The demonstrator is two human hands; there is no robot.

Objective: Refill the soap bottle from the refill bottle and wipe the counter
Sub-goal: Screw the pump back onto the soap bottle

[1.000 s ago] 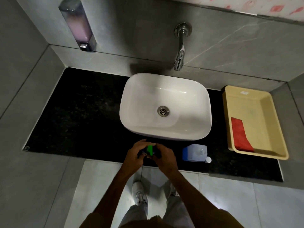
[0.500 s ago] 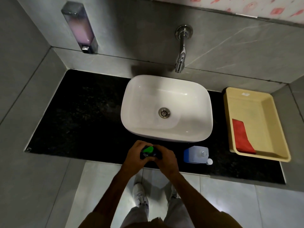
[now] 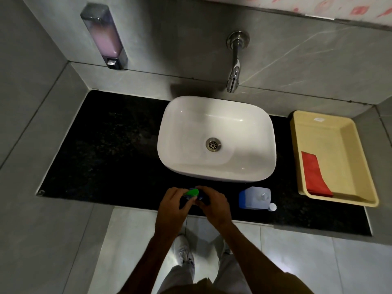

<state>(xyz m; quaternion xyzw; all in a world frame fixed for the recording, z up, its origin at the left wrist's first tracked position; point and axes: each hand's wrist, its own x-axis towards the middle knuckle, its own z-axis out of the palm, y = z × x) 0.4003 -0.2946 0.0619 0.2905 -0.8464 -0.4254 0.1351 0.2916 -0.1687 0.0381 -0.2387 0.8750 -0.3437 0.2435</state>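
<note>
While gripped from both sides at the front edge of the black stone tabletop [image 3: 110,149], small dark bottle with green cap [image 3: 192,193]: left hand [image 3: 172,206] and right hand [image 3: 214,205], fingers wrapped around it. Just right, clear square bottle with blue liquid [image 3: 254,197], its white cap [image 3: 272,207] beside.

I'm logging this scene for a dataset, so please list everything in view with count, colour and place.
counter: 1, black, under the wall
sink: 1, white, middle of the counter
tap: 1, chrome, on the wall above the sink
wall dispenser: 1, clear with pink soap, wall at left
tray: 1, cream, right end of the counter
cloth: 1, red, inside the tray
refill bottle: 1, clear and blue, counter front, right of the hands
loose cap: 1, white, beside the refill bottle
soap bottle: 1, dark with green top, between both hands
shoes: 2, white, floor
left hand: grip on the soap bottle
right hand: grip on the soap bottle
</note>
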